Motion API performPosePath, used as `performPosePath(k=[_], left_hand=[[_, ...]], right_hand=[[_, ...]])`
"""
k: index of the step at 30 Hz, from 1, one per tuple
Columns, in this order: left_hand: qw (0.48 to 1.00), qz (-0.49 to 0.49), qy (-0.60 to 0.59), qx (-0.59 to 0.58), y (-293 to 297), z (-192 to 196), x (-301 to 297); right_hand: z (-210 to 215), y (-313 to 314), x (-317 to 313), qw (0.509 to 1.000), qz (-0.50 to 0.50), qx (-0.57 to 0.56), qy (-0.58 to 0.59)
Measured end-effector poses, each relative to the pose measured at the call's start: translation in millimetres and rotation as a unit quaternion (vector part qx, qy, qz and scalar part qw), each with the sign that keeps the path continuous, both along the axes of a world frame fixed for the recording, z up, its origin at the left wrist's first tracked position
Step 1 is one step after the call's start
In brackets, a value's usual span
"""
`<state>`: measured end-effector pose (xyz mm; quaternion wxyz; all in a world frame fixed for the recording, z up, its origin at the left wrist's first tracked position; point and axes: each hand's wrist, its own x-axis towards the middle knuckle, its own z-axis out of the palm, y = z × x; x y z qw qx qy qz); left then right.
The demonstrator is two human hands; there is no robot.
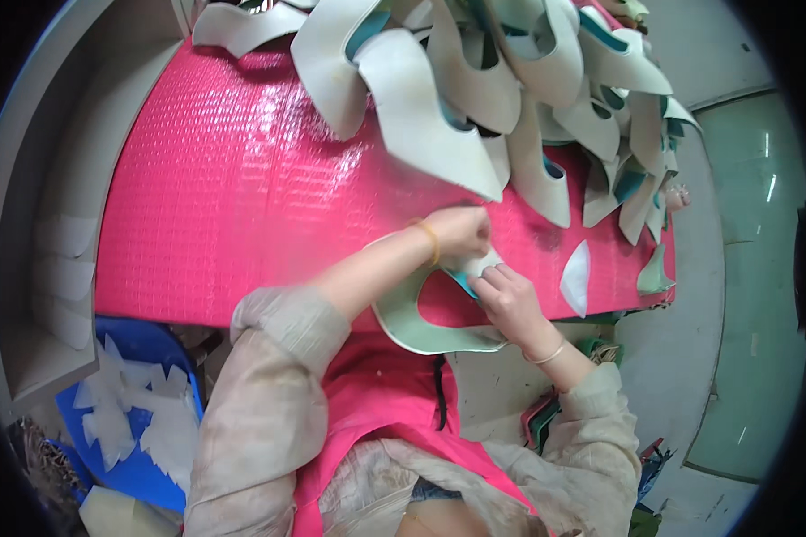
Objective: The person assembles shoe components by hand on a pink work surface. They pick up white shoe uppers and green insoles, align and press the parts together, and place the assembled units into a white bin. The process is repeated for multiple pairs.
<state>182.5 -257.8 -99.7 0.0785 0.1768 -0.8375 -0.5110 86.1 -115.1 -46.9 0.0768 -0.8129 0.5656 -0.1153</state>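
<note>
A shoe upper (396, 318) with a pale green inside and a white outer edge lies across the near edge of the pink table, its curved opening facing up. Closed over its far end is my left hand (461, 233), the fingertips curled down out of sight. Just to the right, my right hand (509, 304) pinches the same upper beside a strip of blue lining (464, 283). Between the two hands shows a small white part of the upper. A thin white pointed piece (576, 279) rests on the table to the right.
Many white shoe uppers (421, 112) with blue linings are heaped at the table's far side and right. The pink-covered table (215, 197) stretches left to a grey shelf unit (72, 197). Below it stands a blue bin (134, 470) of white scraps. A green upper piece (655, 273) lies at the right edge.
</note>
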Motion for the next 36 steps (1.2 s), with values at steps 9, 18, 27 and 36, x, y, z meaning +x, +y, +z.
performPosePath(k=[9,18,27,36], left_hand=[[0.977,0.144,0.145,-0.057,-2,7,27],[0.905,0.255,0.005,-0.34,110,-10,121],[0.884,0.295,-0.068,-0.355,109,-11,100],[0.871,0.269,-0.021,-0.41,100,-18,92]], right_hand=[[-6,-16,30,0.985,-0.109,0.109,-0.07],[-15,-51,33,0.977,-0.111,0.117,-0.141],[-16,-78,20,0.982,-0.106,0.158,0.009],[-24,-81,10,0.982,-0.101,0.159,0.01]])
